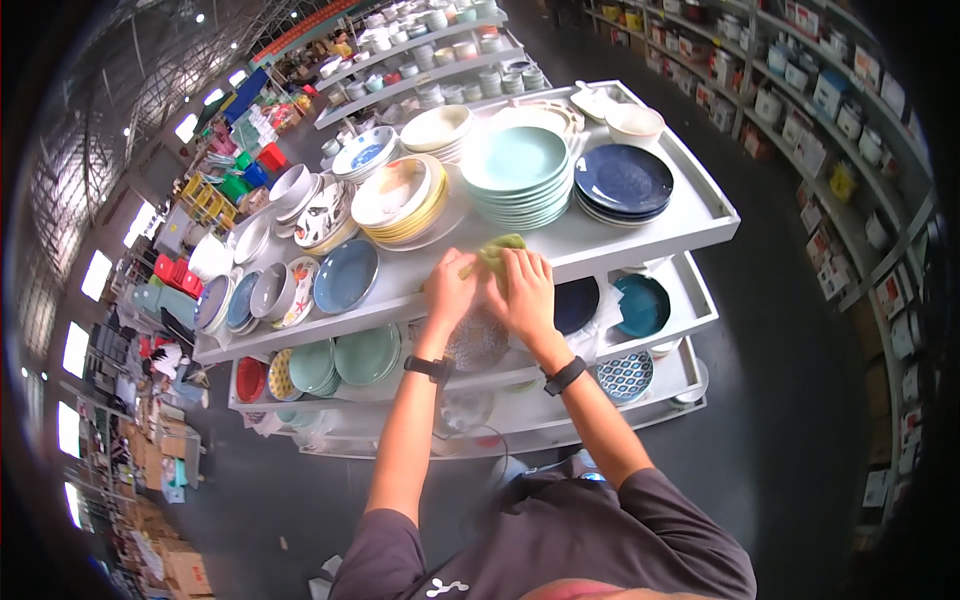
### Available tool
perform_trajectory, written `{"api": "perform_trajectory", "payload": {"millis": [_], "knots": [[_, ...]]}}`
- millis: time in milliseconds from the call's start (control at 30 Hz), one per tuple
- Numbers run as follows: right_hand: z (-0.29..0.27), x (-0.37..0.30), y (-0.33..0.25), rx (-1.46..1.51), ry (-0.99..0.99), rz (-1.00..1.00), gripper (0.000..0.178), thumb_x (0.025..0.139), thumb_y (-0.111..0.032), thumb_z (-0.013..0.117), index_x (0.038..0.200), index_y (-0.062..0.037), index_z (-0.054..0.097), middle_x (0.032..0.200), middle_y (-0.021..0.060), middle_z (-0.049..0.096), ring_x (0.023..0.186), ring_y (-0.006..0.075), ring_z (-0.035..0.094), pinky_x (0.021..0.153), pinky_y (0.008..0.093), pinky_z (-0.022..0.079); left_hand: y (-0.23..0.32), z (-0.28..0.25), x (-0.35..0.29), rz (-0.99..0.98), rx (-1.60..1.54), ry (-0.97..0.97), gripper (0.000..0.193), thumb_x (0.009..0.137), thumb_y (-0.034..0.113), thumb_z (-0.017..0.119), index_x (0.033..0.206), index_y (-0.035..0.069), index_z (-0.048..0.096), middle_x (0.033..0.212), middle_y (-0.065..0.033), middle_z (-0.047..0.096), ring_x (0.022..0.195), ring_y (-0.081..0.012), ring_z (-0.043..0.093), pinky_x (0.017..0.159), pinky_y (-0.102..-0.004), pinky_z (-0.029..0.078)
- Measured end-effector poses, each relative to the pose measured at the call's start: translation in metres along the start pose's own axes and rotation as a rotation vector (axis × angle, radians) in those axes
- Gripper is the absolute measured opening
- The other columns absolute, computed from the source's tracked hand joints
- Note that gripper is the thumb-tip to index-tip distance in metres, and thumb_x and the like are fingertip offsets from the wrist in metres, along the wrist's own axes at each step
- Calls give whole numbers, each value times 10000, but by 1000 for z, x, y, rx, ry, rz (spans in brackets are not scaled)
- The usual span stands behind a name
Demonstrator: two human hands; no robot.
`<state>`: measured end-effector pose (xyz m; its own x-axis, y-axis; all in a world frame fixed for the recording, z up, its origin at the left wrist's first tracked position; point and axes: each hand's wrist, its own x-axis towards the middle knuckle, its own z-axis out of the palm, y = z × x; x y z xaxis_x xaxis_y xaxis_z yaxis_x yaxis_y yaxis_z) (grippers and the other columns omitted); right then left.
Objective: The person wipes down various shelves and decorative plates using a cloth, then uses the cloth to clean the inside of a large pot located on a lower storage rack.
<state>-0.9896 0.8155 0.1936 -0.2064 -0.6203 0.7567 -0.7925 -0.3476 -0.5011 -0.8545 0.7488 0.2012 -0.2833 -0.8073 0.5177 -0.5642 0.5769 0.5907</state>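
Note:
A yellow-green cloth [497,252] is bunched up at the front edge of the white top shelf [590,255]. My left hand [453,287] is closed at the cloth's left side, its fingers curled in. Over the right part of the cloth, my right hand [524,290] bends its fingers and presses or grips it. Just behind the cloth stands a tall stack of pale mint plates [516,160]. Dark navy plates [625,180] are piled to the right of it, and yellow-rimmed plates [400,205] to the left. A blue-grey plate [346,277] leans near the shelf's front edge.
Lower tiers hold green plates [367,355], a teal plate [642,305] and a blue-patterned plate [625,377]. A cream bowl [634,123] sits at the back right. Tall racks of boxes [830,90] line the right aisle. Grey floor [740,420] lies around the unit.

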Motion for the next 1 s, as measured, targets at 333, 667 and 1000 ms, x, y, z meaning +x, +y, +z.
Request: {"api": "perform_trajectory", "payload": {"millis": [333,667,1000], "knots": [[22,-1,-21,-105,-94,-140,306,877,-166,567,1115,23,532,1097,184,587,1092,344,533,1007,478,363,-17,-32,-7,238,67,87,119,776,106,712,882,61,687,738,-92,537,660,-291,578,578,-392,465],[85,-9,-93,-131,-130,-119,359,794,-153,635,1114,-14,548,1066,145,585,1042,323,540,968,465,368,-72,-92,-30,152,71,186,126,754,95,722,868,47,695,719,-92,535,628,-282,567,560,-376,450],[80,-11,-96,-200,-131,-79,377,822,-122,642,1182,-36,573,1156,110,605,1166,287,534,1090,467,290,-77,-84,-28,173,45,232,107,733,126,738,818,84,687,719,-58,537,650,-256,576,557,-372,455]]}}
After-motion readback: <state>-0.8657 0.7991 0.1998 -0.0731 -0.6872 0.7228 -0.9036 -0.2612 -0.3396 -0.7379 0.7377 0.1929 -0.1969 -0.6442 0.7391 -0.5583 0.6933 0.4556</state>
